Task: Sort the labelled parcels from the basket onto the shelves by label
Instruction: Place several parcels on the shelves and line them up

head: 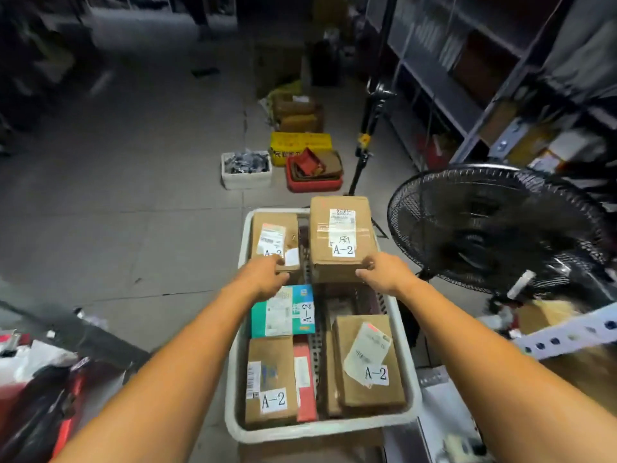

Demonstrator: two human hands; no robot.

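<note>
Directly below the camera, a white basket (405,335) holds several parcels, most bearing a white "A-2" label. Both bare arms reach forward to its far end. The left hand (267,272) has its fingers curled over the near edge of a small brown parcel (273,235) in the far left corner, gripping it. The right hand (384,270) grips the near right corner of a large brown parcel (340,228), fingers on top and thumb against the front face. This parcel stands higher than the others, beside the small one.

Nearer the person, a teal parcel (283,310) lies just behind the left wrist. A brown parcel (272,382) and a red parcel (305,379) sit near left, and another brown parcel (369,362) sits near right. A black fan (494,228) stands to the right of the basket, with metal shelves (450,78) beyond it.
</note>
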